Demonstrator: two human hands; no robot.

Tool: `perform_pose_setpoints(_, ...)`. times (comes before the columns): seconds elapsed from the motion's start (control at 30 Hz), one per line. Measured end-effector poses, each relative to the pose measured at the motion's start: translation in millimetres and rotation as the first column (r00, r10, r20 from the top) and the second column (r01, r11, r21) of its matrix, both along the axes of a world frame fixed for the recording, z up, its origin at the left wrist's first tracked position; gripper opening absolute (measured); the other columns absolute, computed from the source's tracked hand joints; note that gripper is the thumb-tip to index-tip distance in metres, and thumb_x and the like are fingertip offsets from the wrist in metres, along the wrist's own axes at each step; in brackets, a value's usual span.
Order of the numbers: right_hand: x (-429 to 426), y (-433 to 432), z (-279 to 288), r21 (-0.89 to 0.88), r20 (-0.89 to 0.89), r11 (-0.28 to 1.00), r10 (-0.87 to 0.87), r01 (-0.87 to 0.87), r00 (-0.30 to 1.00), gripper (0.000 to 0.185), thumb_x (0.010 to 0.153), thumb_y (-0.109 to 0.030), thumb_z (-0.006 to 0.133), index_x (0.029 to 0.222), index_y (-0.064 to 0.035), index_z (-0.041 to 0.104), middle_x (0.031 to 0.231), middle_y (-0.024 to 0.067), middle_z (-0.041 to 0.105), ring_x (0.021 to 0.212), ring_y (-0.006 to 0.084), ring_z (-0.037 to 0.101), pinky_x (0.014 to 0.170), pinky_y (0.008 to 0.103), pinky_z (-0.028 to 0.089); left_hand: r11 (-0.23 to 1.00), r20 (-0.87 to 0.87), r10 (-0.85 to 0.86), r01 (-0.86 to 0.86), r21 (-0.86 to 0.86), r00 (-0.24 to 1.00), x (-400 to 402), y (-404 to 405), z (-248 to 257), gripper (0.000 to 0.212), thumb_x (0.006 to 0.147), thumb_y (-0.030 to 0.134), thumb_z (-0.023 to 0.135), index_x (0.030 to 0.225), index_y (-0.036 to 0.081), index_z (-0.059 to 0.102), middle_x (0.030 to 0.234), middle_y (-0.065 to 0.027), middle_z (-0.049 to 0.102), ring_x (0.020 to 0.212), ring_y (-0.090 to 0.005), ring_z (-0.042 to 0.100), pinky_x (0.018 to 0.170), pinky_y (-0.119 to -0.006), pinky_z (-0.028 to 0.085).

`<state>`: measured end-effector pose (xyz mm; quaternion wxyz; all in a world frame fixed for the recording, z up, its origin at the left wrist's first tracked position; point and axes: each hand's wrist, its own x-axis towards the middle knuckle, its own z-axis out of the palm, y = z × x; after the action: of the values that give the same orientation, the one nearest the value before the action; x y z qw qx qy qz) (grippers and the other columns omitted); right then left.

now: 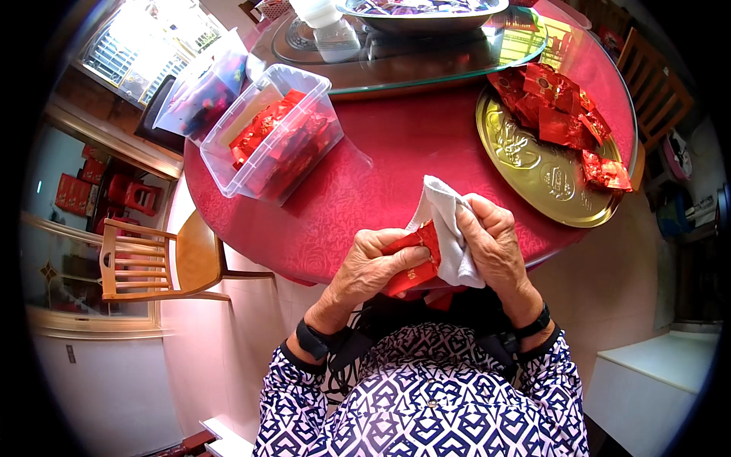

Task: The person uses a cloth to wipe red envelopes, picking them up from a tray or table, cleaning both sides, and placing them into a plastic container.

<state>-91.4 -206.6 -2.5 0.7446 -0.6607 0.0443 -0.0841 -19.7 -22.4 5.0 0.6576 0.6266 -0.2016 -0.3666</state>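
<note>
My left hand (374, 260) grips a red packet (412, 276) with gold print, thumb on top, above the table's near edge. Beside it my right hand (494, 237) pinches a folded white cloth (454, 251), which lies against the packet's right end. Part of the cloth also shows behind the packet. To the right, a gold embossed tray (519, 160) carries a heap of red packets (551, 103), with a crumpled one (606, 172) on its right rim. At the left, a clear plastic bin (297, 165) contains more red packets (265, 131).
A round table with a red cloth (394, 137) bears a glass turntable (411, 83), on which stands a metal bowl (428, 21) of small wrapped items. Another clear bin (200, 85) is beyond the first. A wooden chair (197, 251) stands at the left, another chair (654, 85) at the right.
</note>
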Motion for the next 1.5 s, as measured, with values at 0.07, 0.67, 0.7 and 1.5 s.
perform_pose_setpoints(0.07, -4.9, -0.9, 5.3, 0.081, -0.016, 0.996, 0.029, -0.027, 0.999, 0.016, 0.095, -0.009, 0.051, 0.107, -0.0003, 0.058, 0.088, -0.0013, 0.059, 0.081, 0.0037, 0.053, 0.071, 0.0197, 0.045, 1.0, -0.008, -0.005, 0.005, 0.015, 1.0, 1.2, 1.4, -0.5, 0.024, 0.088, 0.015, 0.066, 0.104, -0.003, 0.067, 0.079, -0.0032, 0.066, 0.061, -0.0043, 0.058, 0.051, -0.018, 0.048)
perform_pose_setpoints(0.67, 2.0, 24.7, 4.2, -0.572, 0.218, 0.777, -0.165, 0.263, 0.962, 0.064, 0.066, -0.02, 0.074, 0.119, 0.0012, 0.045, 0.101, 0.0211, 0.058, 0.092, 0.0365, 0.062, 0.079, 0.0425, 0.052, 1.0, 0.041, 0.017, -0.017, -0.011, 0.999, 5.3, 6.4, -8.6, 0.033, 0.099, 0.026, 0.047, 0.102, -0.002, 0.064, 0.076, 0.0007, 0.061, 0.07, -0.0041, 0.052, 0.064, -0.019, 0.044)
perform_pose_setpoints(0.7, 3.5, 24.5, 7.4, -0.603, 0.142, 0.767, -0.17, 0.221, 0.975, 0.062, 0.067, -0.022, 0.073, 0.118, 0.001, 0.046, 0.101, 0.0212, 0.058, 0.091, 0.0361, 0.062, 0.078, 0.0426, 0.052, 1.0, 0.071, 0.005, -0.003, -0.018, 0.997, 6.1, 7.7, -9.5, 0.032, 0.099, 0.026, 0.047, 0.101, -0.002, 0.064, 0.076, 0.001, 0.06, 0.07, -0.0042, 0.052, 0.064, -0.02, 0.044)
perform_pose_setpoints(1.5, -0.6, -12.6, -8.4, -0.509, 0.426, 0.7, -0.3, 0.5, 0.854, 0.009, 0.09, -0.008, 0.052, 0.093, 0.0004, 0.056, 0.07, 0.0141, 0.058, 0.06, 0.0249, 0.06, 0.057, 0.0334, 0.047, 0.983, 0.077, 0.148, -0.138, -0.123, 0.986, 12.1, 7.4, -3.6, 0.027, 0.096, 0.027, 0.055, 0.089, 0.002, 0.063, 0.072, 0.0028, 0.056, 0.062, -0.0035, 0.049, 0.056, -0.018, 0.041)
